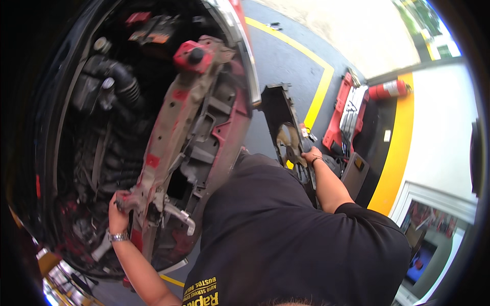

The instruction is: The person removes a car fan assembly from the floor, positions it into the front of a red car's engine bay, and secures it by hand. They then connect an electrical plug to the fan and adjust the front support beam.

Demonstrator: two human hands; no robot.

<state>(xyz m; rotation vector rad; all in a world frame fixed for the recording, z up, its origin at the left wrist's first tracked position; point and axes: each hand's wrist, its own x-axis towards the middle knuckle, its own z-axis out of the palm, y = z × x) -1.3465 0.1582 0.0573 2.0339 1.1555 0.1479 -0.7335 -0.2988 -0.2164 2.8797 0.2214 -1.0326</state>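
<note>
At the left of the head view, my left hand [118,217] is closed with its fingers curled at the edge of the radiator support [166,127]. This is a dusty grey-and-red beam across the car's open front; a small dark part shows at my fingertips. On my other side, my right hand [312,154] grips the rim of a radiator fan shroud [286,115], a black frame with a dusty fan. It is held upright beside my body, clear of the car, and my torso hides its lower end.
The engine bay [102,137] lies open beyond the beam. A red-and-silver floor jack [349,115] and a red fire extinguisher [389,90] stand by the wall at the right. Yellow lines [319,99] cross the grey floor. Blurred items sit at the lower left.
</note>
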